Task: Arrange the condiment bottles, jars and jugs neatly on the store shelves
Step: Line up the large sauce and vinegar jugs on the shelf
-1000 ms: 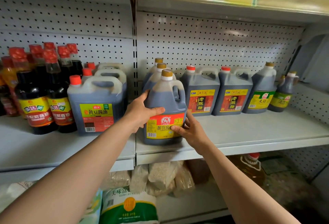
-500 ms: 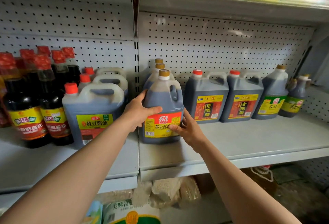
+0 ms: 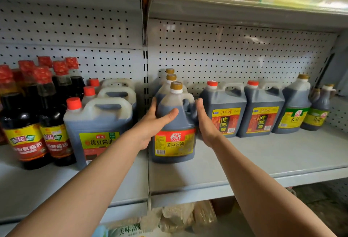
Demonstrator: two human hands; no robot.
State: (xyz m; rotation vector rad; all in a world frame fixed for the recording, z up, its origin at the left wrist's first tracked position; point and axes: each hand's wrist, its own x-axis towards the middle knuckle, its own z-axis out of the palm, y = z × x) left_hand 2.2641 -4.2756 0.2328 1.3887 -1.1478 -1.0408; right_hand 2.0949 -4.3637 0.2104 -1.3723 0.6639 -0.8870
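Observation:
A dark soy sauce jug [image 3: 174,142] with a gold cap and a red-and-yellow label stands upright at the front of the grey shelf [image 3: 263,161], just right of the shelf joint. Two like jugs [image 3: 171,77] line up behind it, mostly hidden. My left hand [image 3: 150,124] grips the jug's left shoulder, thumb laid across its front. My right hand [image 3: 205,122] presses flat against the jug's right side by the handle, fingers reaching behind it.
Square red-capped soy jugs [image 3: 98,124] and tall red-capped bottles [image 3: 24,124] crowd the left. Right of my hands stand two vinegar jugs [image 3: 225,118], a green-labelled jug [image 3: 293,112] and a smaller bottle [image 3: 318,114]. Bags [image 3: 178,216] lie on the lower shelf.
Both hands slid up from the jug's label to its shoulders. The right hand moved from the front label to the right side. The jug sits slightly further back.

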